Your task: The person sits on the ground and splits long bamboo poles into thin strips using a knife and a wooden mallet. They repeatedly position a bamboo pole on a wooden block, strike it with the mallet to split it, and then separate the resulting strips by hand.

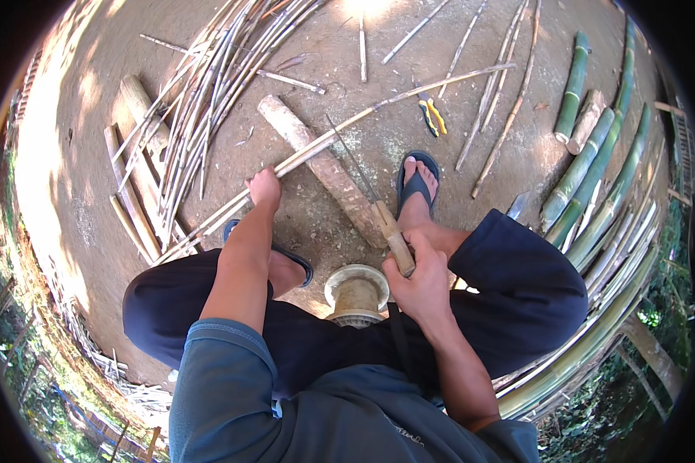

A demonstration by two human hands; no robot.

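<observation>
My left hand (264, 187) is closed round a pair of long, pale bamboo sticks (316, 145). They slant from beside my left knee up to the far right, crossing over a short log (336, 181) on the ground. In my right hand (421, 274) is the pale wooden handle of a long knife (390, 228). Its thin dark blade points away from me and reaches over the log, its tip close to the sticks. Whether the blade touches the sticks I cannot tell.
A heap of thin sticks (224, 85) lies at the far left beside short log pieces (143, 112). Yellow-and-black pliers (432, 116) rest beyond my right sandal (418, 185). Green bamboo poles (575, 177) line the right side. A round pale stand (357, 293) is between my legs.
</observation>
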